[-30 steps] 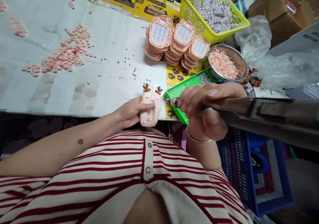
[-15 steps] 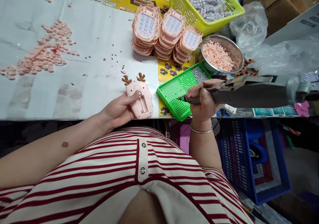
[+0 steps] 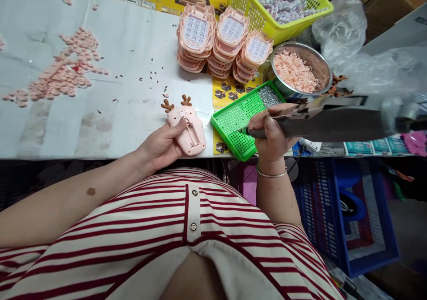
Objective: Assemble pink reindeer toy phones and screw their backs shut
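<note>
Toy: pink deer-shaped toy, back up, at near table edge, just left of green tray.
Left hand: grasping toy from below-left.
Right hand: clenched on electric screwdriver, tip over tray.
Behind tray: stacked pink shells, steel bowl, yellow basket.

The left hand is gripping a pink deer-shaped toy (back side up, antlers pointing away) at the table's edge, while the right hand is holding an electric screwdriver, its tip resting over a green screw tray.
</note>
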The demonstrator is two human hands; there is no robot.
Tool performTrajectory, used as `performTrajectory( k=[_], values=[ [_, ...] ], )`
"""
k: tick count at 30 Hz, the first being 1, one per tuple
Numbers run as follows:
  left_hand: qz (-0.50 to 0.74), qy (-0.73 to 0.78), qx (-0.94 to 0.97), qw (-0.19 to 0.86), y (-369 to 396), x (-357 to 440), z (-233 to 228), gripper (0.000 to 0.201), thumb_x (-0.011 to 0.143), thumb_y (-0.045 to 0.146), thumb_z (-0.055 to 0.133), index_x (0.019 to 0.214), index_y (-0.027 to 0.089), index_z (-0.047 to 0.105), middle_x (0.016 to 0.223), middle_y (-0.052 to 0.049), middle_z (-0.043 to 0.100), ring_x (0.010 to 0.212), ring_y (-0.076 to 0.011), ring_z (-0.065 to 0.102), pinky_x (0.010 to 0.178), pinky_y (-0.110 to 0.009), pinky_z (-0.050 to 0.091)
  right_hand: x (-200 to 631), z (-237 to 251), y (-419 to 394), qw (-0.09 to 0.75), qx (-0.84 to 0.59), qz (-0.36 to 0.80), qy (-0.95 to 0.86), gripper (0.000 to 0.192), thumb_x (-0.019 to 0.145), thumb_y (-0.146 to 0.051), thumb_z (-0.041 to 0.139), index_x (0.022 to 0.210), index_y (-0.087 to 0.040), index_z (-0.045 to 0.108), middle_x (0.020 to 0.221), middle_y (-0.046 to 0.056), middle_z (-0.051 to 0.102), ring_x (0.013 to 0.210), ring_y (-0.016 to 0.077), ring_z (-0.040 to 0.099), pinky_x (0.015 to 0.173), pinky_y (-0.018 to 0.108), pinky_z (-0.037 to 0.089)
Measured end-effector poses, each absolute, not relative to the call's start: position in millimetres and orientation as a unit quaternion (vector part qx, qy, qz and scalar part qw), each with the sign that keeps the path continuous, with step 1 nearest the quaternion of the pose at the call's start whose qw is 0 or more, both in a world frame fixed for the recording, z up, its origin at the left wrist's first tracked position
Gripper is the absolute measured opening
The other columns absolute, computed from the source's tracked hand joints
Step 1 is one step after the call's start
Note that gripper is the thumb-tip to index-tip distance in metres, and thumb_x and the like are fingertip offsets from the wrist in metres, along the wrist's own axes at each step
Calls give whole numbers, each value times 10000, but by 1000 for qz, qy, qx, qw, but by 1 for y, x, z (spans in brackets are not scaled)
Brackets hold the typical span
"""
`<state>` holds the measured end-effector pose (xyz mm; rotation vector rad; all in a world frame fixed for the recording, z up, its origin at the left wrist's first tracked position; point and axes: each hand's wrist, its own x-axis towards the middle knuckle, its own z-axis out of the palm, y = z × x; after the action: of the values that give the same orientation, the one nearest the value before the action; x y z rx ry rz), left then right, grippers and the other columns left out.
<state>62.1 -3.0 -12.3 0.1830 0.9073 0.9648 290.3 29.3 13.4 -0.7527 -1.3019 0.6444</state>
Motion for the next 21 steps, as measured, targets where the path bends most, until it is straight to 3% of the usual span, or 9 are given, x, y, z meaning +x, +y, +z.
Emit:
performTrajectory(
  k=[5, 8, 13, 21],
  values=[
    [464, 427, 87, 771, -3, 66, -10, 316, 915, 225, 701, 1227, 208, 654, 1221, -93, 722, 1176, -279, 661, 973, -473, 590, 269, 49, 5, 710, -310, 256, -577, 199, 843, -457, 700, 820, -314, 564, 529, -83, 394, 422, 115, 491, 443, 264, 475],
    [476, 420, 85, 768, -2, 66, -12, 366, 901, 227, 722, 1258, 217, 643, 1204, -90, 726, 1173, -279, 656, 980, -471, 581, 252, 57, -8, 697, -263, 307, -592, 147, 863, -423, 680, 866, -320, 576, 526, -89, 390, 404, 114, 469, 415, 255, 469],
    [481, 400, 86, 775, -2, 66, -14, 232, 915, 218, 703, 1141, 172, 680, 1138, -97, 732, 1162, -268, 648, 975, -411, 576, 235, 43, -14, 654, -210, 392, -612, 159, 859, -364, 697, 986, -320, 612, 570, -84, 466, 418, 116, 490, 410, 274, 485],
    [477, 392, 91, 782, -2, 66, -14, 219, 875, 234, 757, 1069, 177, 672, 1130, -96, 728, 1172, -284, 646, 980, -424, 571, 230, 26, -8, 644, -251, 384, -612, 208, 850, -432, 713, 929, -326, 553, 580, -96, 473, 403, 108, 471, 403, 264, 465]
  ],
)
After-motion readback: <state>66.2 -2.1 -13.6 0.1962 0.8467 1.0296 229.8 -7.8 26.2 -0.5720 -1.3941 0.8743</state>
